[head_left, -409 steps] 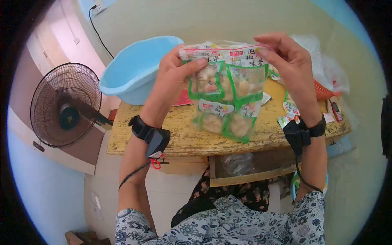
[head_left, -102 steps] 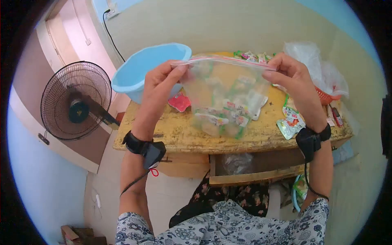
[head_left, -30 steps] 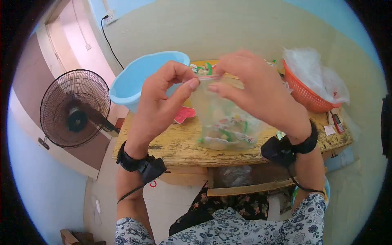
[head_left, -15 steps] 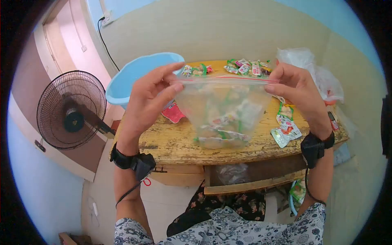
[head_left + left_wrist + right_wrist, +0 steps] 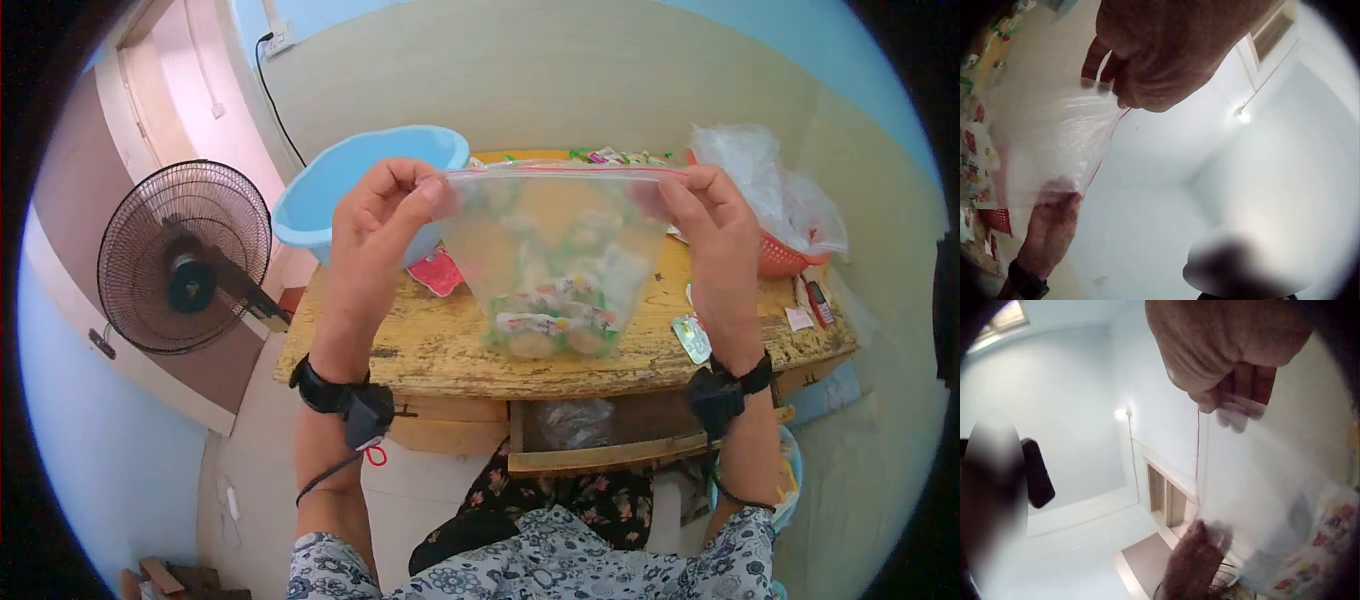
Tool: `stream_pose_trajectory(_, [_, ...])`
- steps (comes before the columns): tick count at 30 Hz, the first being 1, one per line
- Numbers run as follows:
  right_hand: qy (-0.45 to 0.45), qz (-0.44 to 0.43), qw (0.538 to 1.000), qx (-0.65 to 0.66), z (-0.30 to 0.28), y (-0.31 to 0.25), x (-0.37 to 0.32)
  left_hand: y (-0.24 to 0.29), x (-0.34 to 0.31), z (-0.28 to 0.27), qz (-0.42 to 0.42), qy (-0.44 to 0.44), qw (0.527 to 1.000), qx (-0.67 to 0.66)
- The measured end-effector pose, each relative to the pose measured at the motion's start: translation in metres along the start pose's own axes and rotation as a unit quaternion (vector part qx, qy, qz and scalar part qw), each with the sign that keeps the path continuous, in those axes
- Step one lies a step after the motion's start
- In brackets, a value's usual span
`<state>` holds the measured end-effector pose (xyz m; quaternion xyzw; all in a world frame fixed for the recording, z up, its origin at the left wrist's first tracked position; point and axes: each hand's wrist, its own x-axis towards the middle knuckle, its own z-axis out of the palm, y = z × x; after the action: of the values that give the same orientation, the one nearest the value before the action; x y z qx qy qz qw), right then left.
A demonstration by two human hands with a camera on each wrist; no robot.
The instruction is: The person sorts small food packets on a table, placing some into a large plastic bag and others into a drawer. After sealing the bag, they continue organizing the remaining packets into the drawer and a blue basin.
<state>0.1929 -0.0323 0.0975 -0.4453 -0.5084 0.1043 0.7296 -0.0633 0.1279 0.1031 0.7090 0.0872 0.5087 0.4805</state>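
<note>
Stretched between both hands is a clear zip-lock bag (image 5: 560, 240) with a red line along its top edge. My left hand (image 5: 385, 215) pinches its upper left corner, thumb in front. At the upper right corner my right hand (image 5: 715, 225) pinches the plastic; in the right wrist view several of its fingers (image 5: 1241, 415) show through the film. Several green-edged food packets (image 5: 555, 320) lie in the bottom of the bag, close over the yellow worn table (image 5: 400, 345).
A blue basin (image 5: 310, 195) stands at the back left, near a fan (image 5: 185, 255). A pink packet (image 5: 436, 272) and a silvery packet (image 5: 691, 338) lie on the table. An orange basket (image 5: 785, 255) with plastic bags is at the right. Below, a drawer (image 5: 600, 455) stands pulled out.
A second ago the right hand was near the left, over the bag's top edge. It has moved right to the far corner, and the bag's top is now drawn out straight.
</note>
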Motion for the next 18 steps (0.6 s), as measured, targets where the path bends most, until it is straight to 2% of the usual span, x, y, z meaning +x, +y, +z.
stream_pose_trajectory(3, [-0.002,-0.021,0.999,-0.029,0.002,0.002,-0.004,0.0,-0.006,0.005,0.049,0.045,0.997,0.044])
stream_pose_trajectory(7, [0.019,-0.049,0.998,-0.019,0.008,0.001,-0.009,-0.007,-0.011,0.009,0.041,0.072,0.996,0.042])
stream_pose_trajectory(9, [0.006,-0.032,0.999,0.026,0.014,-0.004,-0.009,-0.005,-0.014,0.01,0.04,0.069,0.996,0.038])
stream_pose_trajectory(15, [-0.025,-0.022,0.999,0.038,0.016,0.0,-0.012,-0.024,-0.02,0.012,-0.005,0.006,0.997,-0.076])
stream_pose_trajectory(18, [-0.028,-0.022,0.999,0.03,0.017,-0.001,-0.013,-0.034,-0.035,0.017,-0.081,-0.081,0.99,-0.088])
